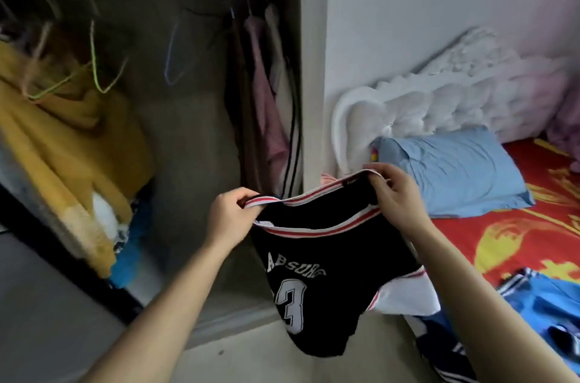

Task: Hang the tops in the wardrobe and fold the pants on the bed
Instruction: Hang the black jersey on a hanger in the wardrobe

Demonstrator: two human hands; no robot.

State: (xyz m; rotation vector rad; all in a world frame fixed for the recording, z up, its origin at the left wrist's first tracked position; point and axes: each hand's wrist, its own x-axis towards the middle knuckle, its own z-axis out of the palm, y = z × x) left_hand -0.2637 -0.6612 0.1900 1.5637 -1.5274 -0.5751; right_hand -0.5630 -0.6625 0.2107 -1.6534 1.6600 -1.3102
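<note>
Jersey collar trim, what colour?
The trim is white with red stripes, on a black jersey; head view shows it.

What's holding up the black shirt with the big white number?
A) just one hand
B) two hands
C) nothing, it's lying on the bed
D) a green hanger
B: the left hand and the right hand each pinch the black shirt by its striped top edge.

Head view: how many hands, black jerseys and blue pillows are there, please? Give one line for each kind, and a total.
hands: 2, the left hand and the right hand
black jersey: 1
blue pillow: 1
total: 4
</note>
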